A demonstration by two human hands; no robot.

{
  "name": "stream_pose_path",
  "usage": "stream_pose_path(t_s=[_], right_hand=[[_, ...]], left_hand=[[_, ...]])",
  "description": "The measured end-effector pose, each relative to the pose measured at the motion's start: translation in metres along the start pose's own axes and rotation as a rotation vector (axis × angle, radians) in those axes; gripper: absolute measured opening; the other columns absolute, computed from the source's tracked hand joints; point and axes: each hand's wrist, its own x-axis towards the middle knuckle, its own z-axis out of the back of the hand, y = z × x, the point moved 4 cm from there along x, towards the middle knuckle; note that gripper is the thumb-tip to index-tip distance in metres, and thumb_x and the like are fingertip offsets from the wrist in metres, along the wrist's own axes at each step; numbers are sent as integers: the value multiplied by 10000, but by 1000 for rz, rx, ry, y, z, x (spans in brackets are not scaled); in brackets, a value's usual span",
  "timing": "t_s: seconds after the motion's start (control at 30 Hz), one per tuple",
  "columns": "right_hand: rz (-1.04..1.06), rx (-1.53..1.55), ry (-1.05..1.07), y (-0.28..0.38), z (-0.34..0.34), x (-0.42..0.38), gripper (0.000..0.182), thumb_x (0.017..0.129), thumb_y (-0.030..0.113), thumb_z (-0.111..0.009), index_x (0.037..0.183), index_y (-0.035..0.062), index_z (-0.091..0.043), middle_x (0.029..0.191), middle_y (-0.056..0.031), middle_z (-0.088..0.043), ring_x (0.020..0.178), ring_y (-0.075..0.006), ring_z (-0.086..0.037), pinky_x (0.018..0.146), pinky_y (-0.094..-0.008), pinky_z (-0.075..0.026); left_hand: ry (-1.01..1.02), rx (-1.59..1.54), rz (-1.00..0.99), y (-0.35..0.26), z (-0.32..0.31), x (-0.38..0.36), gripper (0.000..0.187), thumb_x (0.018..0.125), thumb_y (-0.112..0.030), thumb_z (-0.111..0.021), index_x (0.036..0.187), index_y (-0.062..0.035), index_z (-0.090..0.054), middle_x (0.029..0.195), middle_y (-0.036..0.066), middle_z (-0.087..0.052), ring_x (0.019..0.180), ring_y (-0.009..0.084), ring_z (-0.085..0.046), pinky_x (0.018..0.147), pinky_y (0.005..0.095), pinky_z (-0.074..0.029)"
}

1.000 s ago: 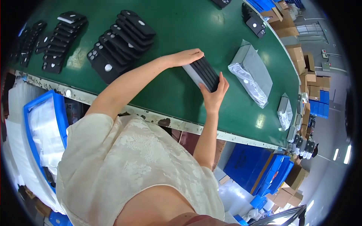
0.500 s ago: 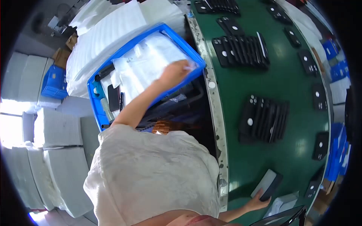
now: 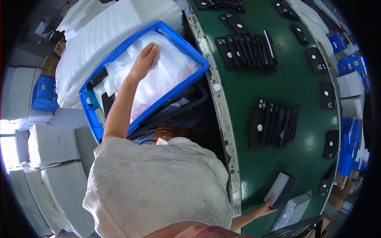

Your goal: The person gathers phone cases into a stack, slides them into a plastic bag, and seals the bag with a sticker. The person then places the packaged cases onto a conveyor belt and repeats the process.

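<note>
The left hand has moved deeper into the blue bin, grip flat on the plastic bags; the right hand keeps holding the stack of cases on the green surface.

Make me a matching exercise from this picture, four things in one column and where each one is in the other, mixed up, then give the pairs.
Things
1. left hand
2. right hand
3. blue crate
4. row of black phone cases

Places
A. lying on the green belt
B. beside the belt's edge, holding clear plastic bags
C. on the clear plastic bags in the crate
D. at the stack of cases near the belt's near end

Pairs: 1-C, 2-D, 3-B, 4-A
</note>
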Motion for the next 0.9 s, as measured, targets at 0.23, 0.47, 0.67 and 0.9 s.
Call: stream_pose_path(t_s=[0.23, 0.47, 0.67, 0.9], right_hand=[[-136, 661, -58, 48, -10, -33, 663, 864, 152, -750, 1400, -60, -421, 1352, -194, -513, 1154, -311, -560, 1021, -453, -477], [-49, 945, -65, 103, -5, -108, 855, 722, 163, -838, 1429, -30, -397, 1351, -157, -525, 1198, -313, -551, 1041, -449, -459], [-62, 365, -12, 154, 21, -115, 742, 705, 120, -854, 1321, -14, -462, 1163, -102, -617, 1043, -173, -586, 910, -308, -482], [-88, 229, -274, 101, -41, -72, 579, 720, 176, -846, 1139, -18, -497, 957, -153, -660, 861, -230, -629, 803, -348, -512]], left_hand=[[668, -663, 122, -158, -163, -58, 150, 1061, -229, -479, 1012, -116, -563, 722, -44, -487, 525, 74, -387, 449, 201, -333], [1505, -1066, 523, -216, -363, -190, 147, 1048, -252, -507, 960, -141, -544, 789, -49, -518, 537, 58, -409, 425, 191, -310], [1833, -610, 254, -224, -463, -296, 159, 1045, -265, -515, 974, -124, -538, 867, -28, -585, 551, 56, -420, 429, 207, -328], [1473, -144, -917, -167, -458, -370, 409, 918, -269, -679, 1253, -91, -523, 1220, 115, -594, 898, 228, -589, 764, 368, -472]])
